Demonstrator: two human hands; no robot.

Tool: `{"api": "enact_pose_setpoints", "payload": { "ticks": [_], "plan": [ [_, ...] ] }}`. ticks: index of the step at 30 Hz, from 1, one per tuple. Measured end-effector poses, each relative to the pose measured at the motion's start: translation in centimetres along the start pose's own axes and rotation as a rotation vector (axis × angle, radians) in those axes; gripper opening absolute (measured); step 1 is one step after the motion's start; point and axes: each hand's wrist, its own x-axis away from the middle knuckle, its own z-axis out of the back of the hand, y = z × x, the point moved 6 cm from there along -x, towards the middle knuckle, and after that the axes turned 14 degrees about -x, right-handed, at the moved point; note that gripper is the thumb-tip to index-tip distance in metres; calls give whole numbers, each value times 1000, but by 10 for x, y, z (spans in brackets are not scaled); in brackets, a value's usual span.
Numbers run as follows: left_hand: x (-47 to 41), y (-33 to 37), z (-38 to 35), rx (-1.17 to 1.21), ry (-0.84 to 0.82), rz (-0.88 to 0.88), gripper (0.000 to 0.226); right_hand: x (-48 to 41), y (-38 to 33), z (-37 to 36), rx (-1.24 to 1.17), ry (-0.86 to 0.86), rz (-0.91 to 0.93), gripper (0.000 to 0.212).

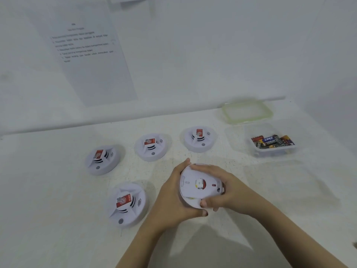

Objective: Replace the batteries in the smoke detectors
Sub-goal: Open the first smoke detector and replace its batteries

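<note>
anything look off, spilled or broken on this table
Nothing stands out. The green-rimmed clear plastic lid lies behind the clear plastic box of batteries, simply taken off. The left hand and right hand grip a white round smoke detector, underside up.

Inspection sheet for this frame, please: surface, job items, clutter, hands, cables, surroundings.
Surface: white speckled table.
Job's things: four detectors lie face up on the table; held detector turns its flat back to the camera; batteries lie in a clear box; lid lies behind the box.
Clutter: nothing seen.
Hands: left hand and right hand both grip the held detector.
Cables: nothing seen.
Surroundings: white wall with a printed sheet, text too blurred to read.
</note>
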Motion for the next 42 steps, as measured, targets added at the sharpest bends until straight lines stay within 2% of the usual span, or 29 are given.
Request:
{"api": "enact_pose_setpoints", "payload": {
  "ticks": [5, 7, 13, 16, 18, 21, 23, 30, 34, 36, 38, 42],
  "plan": [
    [3, -6, -4, -15, 126, -24, 93, -2, 8, -1, -52, -67, -80, 66],
    [2, -5, -3, -21, 153, -45, 93, -4, 8, 0, -36, -89, -112, 67],
    [1, -11, -7, -14, 119, -41, 92, -8, 7, 1, 1, -157, -188, 66],
    [-1, -16, -13, -9, 59, -5, 104, -10, 4, -2, 65, -193, -203, 67],
    [-3, -18, -12, -11, 44, 4, 99, -13, 0, -3, 189, -188, -157, 68],
    [-5, -18, -9, -11, 43, 0, 96, -15, -4, 4, 502, -69, -97, 76],
    [-5, -19, -8, -7, 46, -4, 97, -12, -11, 5, 619, -21, -62, 76],
    [-5, -25, -11, 13, 10, 24, 111, -9, -41, -15, 1021, -95, 320, 54],
    [-5, -23, -11, 19, 32, 14, 103, -10, -46, -23, 1171, -168, 397, 48],
    [-4, -22, -11, 18, 31, 14, 99, -8, -51, -10, 1125, -70, 369, 50],
    [-4, -22, -12, 22, 29, 5, 99, -5, -54, 11, 1046, 99, 300, 50],
    [-7, -24, -15, 37, 4, -13, 105, 2, -28, 51, 920, 406, -89, 60]
  ]
}}
